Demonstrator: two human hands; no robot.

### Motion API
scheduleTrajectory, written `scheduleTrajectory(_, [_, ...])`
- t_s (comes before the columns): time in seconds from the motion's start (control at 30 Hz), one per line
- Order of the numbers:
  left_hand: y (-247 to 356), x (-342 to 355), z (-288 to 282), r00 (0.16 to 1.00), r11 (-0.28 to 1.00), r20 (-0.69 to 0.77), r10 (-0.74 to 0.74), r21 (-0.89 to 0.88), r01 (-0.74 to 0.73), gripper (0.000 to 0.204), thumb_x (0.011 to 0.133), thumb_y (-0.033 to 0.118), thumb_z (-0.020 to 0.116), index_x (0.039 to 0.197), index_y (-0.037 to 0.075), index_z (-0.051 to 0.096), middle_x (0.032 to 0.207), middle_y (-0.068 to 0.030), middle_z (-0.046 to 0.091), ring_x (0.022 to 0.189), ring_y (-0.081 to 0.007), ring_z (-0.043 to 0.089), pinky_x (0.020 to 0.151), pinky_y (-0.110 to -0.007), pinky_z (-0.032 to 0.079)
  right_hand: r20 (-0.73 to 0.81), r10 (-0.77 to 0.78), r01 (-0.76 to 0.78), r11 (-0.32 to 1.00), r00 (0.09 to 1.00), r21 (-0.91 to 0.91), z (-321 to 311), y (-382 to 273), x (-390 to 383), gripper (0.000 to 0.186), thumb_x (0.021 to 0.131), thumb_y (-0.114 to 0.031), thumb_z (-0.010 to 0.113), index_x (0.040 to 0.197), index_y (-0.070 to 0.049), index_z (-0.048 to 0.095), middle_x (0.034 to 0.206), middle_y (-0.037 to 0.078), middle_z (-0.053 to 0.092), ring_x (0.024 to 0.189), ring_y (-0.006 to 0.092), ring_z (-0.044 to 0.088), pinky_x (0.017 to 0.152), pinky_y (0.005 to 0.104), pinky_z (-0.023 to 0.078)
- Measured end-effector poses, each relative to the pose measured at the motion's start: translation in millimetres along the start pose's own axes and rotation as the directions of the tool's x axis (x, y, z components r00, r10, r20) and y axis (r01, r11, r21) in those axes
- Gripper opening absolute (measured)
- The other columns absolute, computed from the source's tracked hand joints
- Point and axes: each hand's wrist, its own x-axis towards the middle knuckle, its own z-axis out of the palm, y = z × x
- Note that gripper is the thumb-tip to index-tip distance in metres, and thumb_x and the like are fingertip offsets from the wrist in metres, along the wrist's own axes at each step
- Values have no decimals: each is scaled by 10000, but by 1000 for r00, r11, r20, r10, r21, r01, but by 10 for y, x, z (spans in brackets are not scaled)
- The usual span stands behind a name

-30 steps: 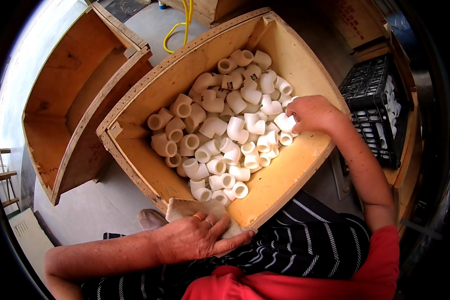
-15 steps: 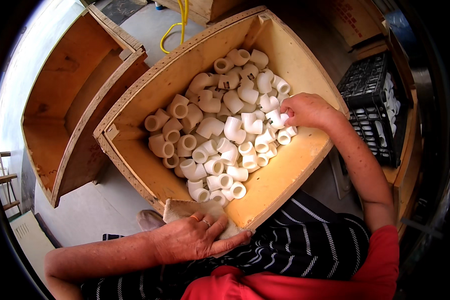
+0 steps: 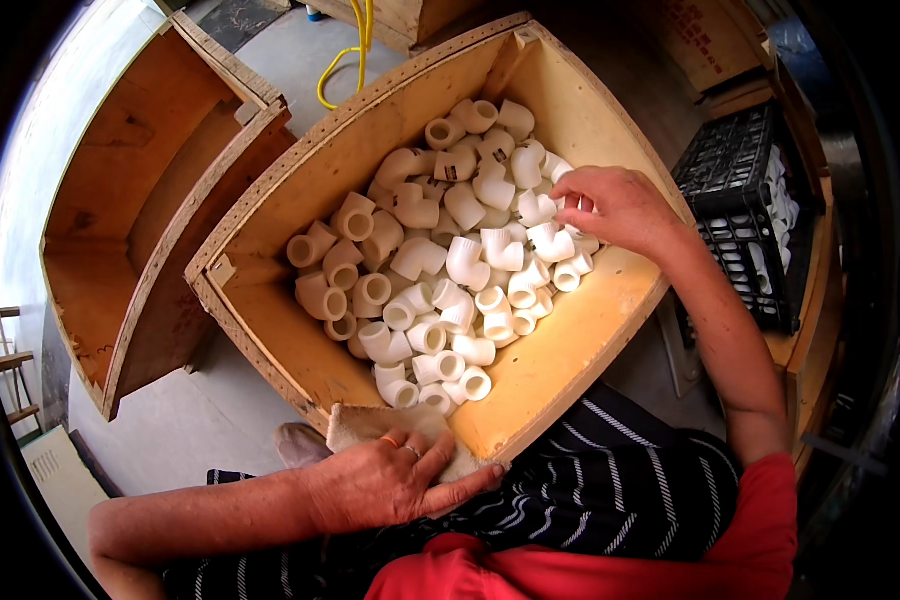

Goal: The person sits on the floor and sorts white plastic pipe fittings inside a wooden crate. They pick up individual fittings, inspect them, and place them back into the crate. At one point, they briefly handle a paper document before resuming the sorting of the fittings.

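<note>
A wooden box [image 3: 610,340] stands tilted in front of me, with a heap of white plastic pipe elbows [image 3: 467,262] inside. My right hand [image 3: 620,208] reaches over the box's right side. Its thumb and bent index finger close around the end of one pipe elbow [image 3: 536,208] on the heap's right edge; the other fingertips are partly hidden. At the near corner, my left hand [image 3: 390,475] rests over a beige cloth [image 3: 365,422] draped on the rim, holding it there, thumb stretched rightward. A ring and an orange band show on its fingers.
An open wooden box [image 3: 160,200] stands to the left. To the right, a black plastic crate [image 3: 735,220] holds white parts. A yellow hose [image 3: 362,50] hangs beyond the box. Striped cloth [image 3: 610,470] covers my lap, close to the box's near side.
My right hand has shifted slightly up and left, from one pipe elbow near the right wall to another. The first elbow lies on the heap. My left hand stays on the cloth.
</note>
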Motion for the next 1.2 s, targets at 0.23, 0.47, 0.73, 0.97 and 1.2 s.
scheduleTrajectory(0.23, [-22,14,-26,997,995,41,58,76,-61,730,912,140,501,1610,122,286,852,-86,594,622,-132,584,544,-260,434,-704,-233,-1,949,670,-315,-287,182,-33,370,875,-179,745,1232,-142,656,1138,54,692,1043,285,666,883,410,548])
scheduleTrajectory(0.47, [-137,51,-56,992,990,65,111,81,-117,741,905,118,499,1612,90,278,792,-90,578,534,-131,547,486,-272,423,-379,279,-202,952,883,229,-138,507,-69,428,941,-273,719,1271,-27,601,1029,143,735,939,297,715,833,386,552])
scheduleTrajectory(0.73, [-198,103,32,992,992,33,120,-50,-118,788,910,70,503,1641,129,215,833,-141,601,607,-173,611,520,-317,494,-358,230,-110,939,905,325,-173,493,-120,361,958,-263,698,1199,-10,611,994,182,727,887,270,724,780,351,548])
scheduleTrajectory(0.97, [-204,127,13,988,992,108,108,54,-114,764,933,131,480,1649,197,222,903,-125,627,647,-132,596,596,-247,427,-352,210,-156,972,912,176,-189,543,-77,325,980,-244,670,1184,-6,586,978,171,709,866,244,694,772,345,534])
scheduleTrajectory(1.2, [-180,127,16,993,995,89,83,42,-87,794,908,149,517,1648,225,239,838,-39,566,690,-110,567,588,-243,406,-347,266,-207,958,900,196,-172,501,-110,380,965,-312,666,1178,-15,564,990,238,693,923,422,669,758,444,530])
